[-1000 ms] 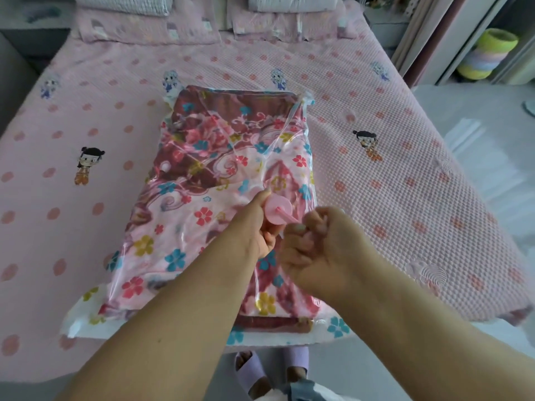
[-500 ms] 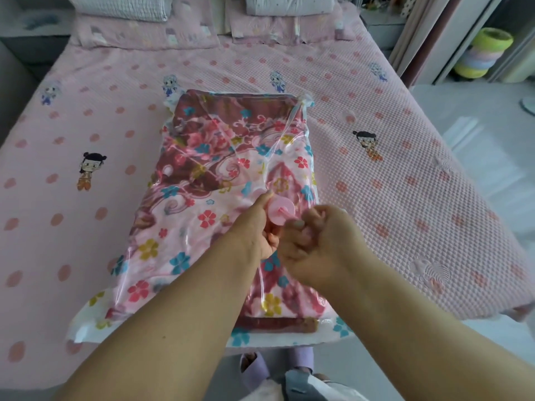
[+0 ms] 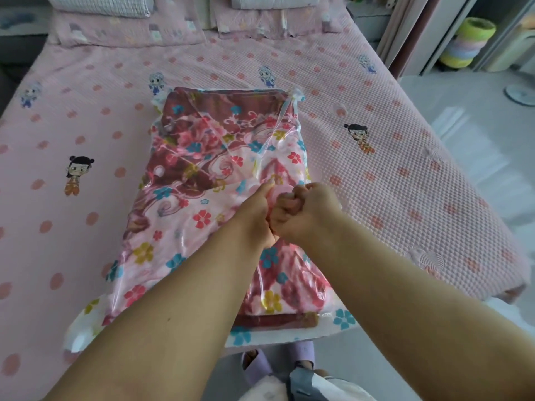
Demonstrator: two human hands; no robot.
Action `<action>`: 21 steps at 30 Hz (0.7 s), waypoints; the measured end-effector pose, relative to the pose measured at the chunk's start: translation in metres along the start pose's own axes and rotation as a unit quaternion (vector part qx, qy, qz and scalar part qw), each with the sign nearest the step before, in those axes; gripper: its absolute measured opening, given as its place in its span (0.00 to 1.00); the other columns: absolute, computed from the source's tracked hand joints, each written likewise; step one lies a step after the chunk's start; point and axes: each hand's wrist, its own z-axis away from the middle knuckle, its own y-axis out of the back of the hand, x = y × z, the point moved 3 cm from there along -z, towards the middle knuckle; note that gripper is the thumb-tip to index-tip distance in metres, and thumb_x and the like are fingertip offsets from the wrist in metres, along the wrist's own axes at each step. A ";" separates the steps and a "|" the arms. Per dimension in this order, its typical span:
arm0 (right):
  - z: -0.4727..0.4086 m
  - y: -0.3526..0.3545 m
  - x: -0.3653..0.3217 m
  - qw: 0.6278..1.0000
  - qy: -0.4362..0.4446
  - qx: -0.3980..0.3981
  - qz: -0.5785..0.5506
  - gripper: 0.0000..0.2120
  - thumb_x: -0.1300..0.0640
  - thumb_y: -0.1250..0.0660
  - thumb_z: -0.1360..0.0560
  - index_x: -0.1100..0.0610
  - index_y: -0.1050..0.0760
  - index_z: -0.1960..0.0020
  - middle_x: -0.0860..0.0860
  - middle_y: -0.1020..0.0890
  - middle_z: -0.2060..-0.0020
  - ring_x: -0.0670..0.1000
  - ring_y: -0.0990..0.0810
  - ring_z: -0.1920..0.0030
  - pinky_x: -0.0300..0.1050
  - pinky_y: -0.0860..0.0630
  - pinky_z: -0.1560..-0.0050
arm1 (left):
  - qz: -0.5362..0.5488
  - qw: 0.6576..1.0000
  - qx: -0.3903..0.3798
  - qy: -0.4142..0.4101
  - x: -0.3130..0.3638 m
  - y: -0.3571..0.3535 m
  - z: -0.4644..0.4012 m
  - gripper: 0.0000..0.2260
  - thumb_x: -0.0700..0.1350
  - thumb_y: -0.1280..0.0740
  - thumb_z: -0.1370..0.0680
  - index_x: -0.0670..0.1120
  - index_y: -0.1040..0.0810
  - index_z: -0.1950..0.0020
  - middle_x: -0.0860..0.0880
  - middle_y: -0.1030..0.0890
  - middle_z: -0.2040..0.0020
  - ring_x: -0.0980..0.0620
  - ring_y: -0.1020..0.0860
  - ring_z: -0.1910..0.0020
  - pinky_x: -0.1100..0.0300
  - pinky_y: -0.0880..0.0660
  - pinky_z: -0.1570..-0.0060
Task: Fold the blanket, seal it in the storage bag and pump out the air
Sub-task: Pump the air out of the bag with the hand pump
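Pink bedspread (image 3: 376, 175) carries the storage bag (image 3: 202, 180) with the blanket (image 3: 208, 151) inside; my left hand (image 3: 254, 212) and right hand (image 3: 304, 212) touch above it, curled, contents hidden.

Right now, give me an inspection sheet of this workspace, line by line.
Surface: bed with pink dotted cover, cartoon figures.
Job's things: folded floral blanket inside clear storage bag, lying flat; valve hidden behind the hands.
Clutter: pillows at the bed's head.
Hands: left hand and right hand meet over the bag; right hand's fingers curled, contents hidden.
Cables: nothing seen.
Surroundings: stack of coloured rings on the floor, far right.
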 end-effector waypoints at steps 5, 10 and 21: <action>0.047 0.032 0.002 0.996 -0.050 -0.075 -0.024 0.21 0.57 0.49 0.26 0.54 0.41 0.78 0.49 0.38 0.76 0.45 0.43 0.79 0.33 0.49 0.76 | -0.032 0.998 0.043 0.028 -0.008 0.013 0.000 0.15 0.60 0.29 0.29 0.48 0.21 0.58 0.51 0.21 0.73 0.56 0.25 0.70 0.71 0.36 0.75; 0.013 0.020 0.014 0.999 -0.034 -0.024 -0.026 0.21 0.55 0.49 0.23 0.54 0.42 0.76 0.50 0.36 0.78 0.46 0.42 0.82 0.34 0.48 0.77 | 0.001 0.999 0.011 0.035 -0.011 0.008 0.003 0.18 0.62 0.30 0.29 0.46 0.23 0.57 0.52 0.24 0.72 0.55 0.26 0.73 0.67 0.32 0.68; 0.028 0.033 0.016 0.996 -0.040 -0.009 -0.077 0.25 0.46 0.44 0.22 0.54 0.39 0.76 0.50 0.35 0.75 0.46 0.41 0.79 0.34 0.48 0.74 | -0.010 0.999 0.040 0.018 -0.015 0.014 0.002 0.17 0.61 0.28 0.31 0.47 0.23 0.63 0.51 0.24 0.73 0.57 0.26 0.70 0.70 0.33 0.60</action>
